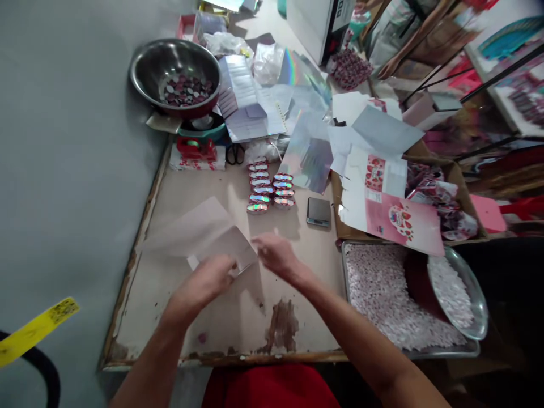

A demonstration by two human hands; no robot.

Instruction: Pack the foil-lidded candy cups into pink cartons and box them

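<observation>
A pale sheet of thin card or paper [225, 241], folded or bent with part of it smeared by motion, is tilted over the worktable [170, 326]. My left hand [212, 277] is closed on its near edge. At the sheet's right corner, my right hand [276, 255] is closed too, with the fingertips pinched against the edge. Beyond the hands stand two rows of shiny small packets [260, 190]. A small digital scale [318, 212] lies to the right of these packets.
On the right, a metal tray [378, 289] of small pale pieces holds a tipped steel bowl [478, 294]. Behind it is a cardboard box [467, 195] with printed sheets. A steel bowl of round discs [174, 54], scissors [235, 153] and a red tape dispenser [196, 148] sit at the back left.
</observation>
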